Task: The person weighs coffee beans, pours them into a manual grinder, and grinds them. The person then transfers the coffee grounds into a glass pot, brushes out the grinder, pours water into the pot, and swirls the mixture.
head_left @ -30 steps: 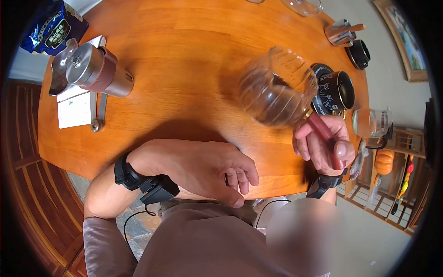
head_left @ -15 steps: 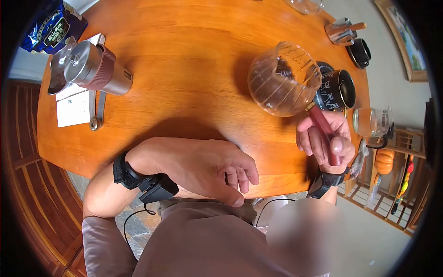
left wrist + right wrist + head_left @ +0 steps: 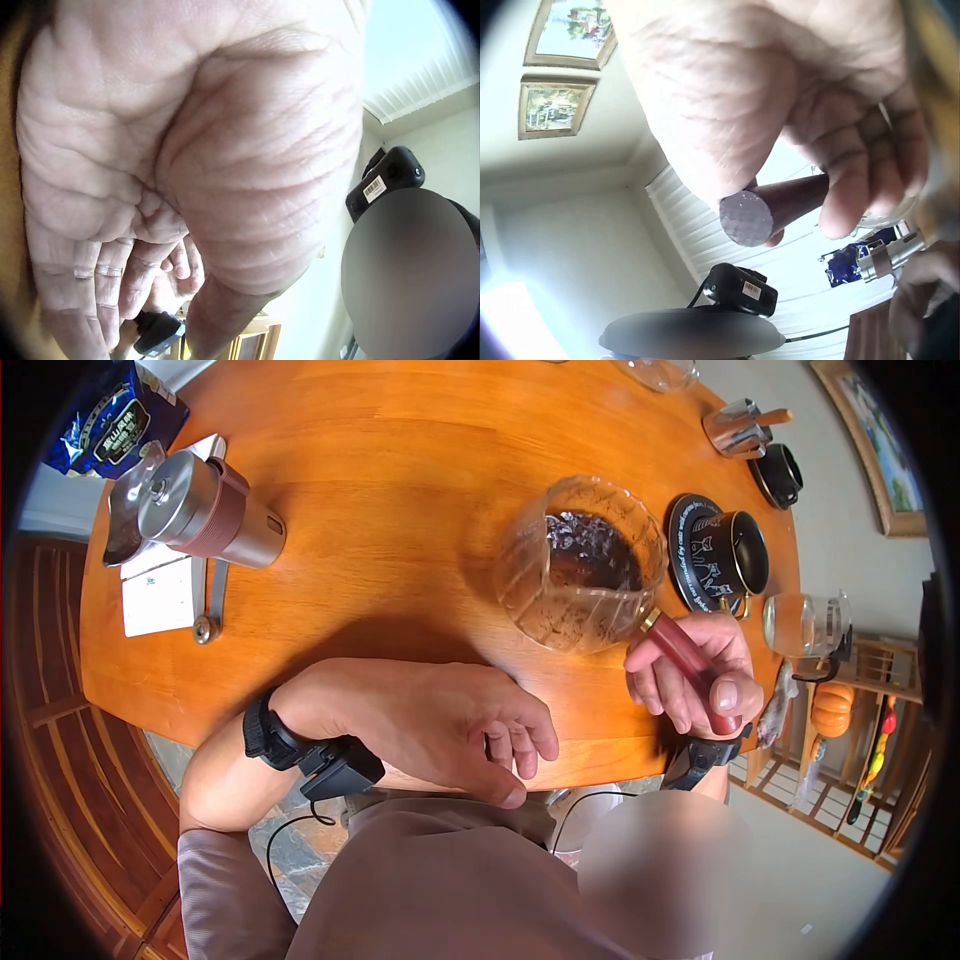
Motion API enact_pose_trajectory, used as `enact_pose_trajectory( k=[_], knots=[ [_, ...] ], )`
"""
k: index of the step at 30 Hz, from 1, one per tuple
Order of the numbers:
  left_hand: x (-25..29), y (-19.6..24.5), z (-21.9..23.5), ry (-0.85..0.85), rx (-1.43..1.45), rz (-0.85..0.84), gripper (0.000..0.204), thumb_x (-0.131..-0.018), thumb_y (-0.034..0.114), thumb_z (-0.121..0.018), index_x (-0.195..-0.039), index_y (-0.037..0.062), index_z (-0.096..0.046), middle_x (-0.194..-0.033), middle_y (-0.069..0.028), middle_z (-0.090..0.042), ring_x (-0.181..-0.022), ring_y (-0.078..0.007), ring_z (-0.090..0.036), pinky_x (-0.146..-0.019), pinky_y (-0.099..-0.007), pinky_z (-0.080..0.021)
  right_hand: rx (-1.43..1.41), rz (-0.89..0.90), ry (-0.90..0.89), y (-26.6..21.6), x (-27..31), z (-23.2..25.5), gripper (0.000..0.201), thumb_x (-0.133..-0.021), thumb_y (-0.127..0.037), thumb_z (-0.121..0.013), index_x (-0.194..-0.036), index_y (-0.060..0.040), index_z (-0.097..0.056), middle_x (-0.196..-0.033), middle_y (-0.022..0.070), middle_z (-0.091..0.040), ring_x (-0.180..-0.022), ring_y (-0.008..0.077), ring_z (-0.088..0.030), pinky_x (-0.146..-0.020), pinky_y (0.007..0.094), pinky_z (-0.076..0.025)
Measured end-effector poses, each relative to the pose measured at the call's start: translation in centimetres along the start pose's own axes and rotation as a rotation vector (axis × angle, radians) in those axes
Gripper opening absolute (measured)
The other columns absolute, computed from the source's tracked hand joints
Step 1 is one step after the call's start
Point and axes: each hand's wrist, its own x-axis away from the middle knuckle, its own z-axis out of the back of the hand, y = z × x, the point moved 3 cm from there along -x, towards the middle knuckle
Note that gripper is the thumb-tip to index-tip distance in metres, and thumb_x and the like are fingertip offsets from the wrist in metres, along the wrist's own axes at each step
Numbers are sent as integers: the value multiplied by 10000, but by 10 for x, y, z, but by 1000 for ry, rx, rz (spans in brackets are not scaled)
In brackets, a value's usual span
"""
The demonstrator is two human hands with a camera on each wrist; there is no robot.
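My right hand grips the red-brown handle of a ribbed glass coffee server. Dark coffee lies in the server, which is tilted so its wide mouth faces me. From the right wrist view, the round butt of the handle sticks out between thumb and curled fingers. My left hand rests at the near table edge, its fingers loosely bent and holding nothing. In the left wrist view its palm shows bare.
Right of the server, a black cat-patterned cup sits by a black saucer. A glass pot stands beyond it. At the left are a coffee grinder, white paper and a blue bag. A metal pitcher stands far right.
The server moved slightly away and right, then back toward me and left, and the coffee inside has shifted and shows more. My left hand has stayed in place.
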Motion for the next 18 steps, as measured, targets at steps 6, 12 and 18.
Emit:
enact_pose_trajectory(
  k=[6, 12, 18],
  knots=[
    [0, 0, -1, 17, 29, 20, 445, -914, 167, -751, -1284, -19, -587, -1112, -144, -700, -998, -183, -691, -862, -303, -554, 57, 33, 107, -4, 0, 3, 731, -676, -404, -749, -1034, 223, -641, -489, 89, -549, -445, 167, -492, -536, 286, -413],
    [0, -2, 0, 12, 43, 21, 447, -913, 159, -754, -1287, -17, -585, -1105, -144, -700, -993, -179, -690, -860, -301, -554, -25, 41, 54, 1, -5, -3, 708, -720, -411, -716, -1045, 213, -638, -498, 78, -554, -448, 152, -485, -538, 277, -405],
    [0, 0, 0, 10, 60, 32, 436, -914, 152, -756, -1281, -15, -590, -1104, -135, -695, -991, -176, -684, -862, -297, -552, 35, 49, -25, -1, -3, 7, 688, -758, -407, -748, -1032, 214, -631, -504, 60, -568, -460, 180, -512, -521, 328, -412]
  ],
)
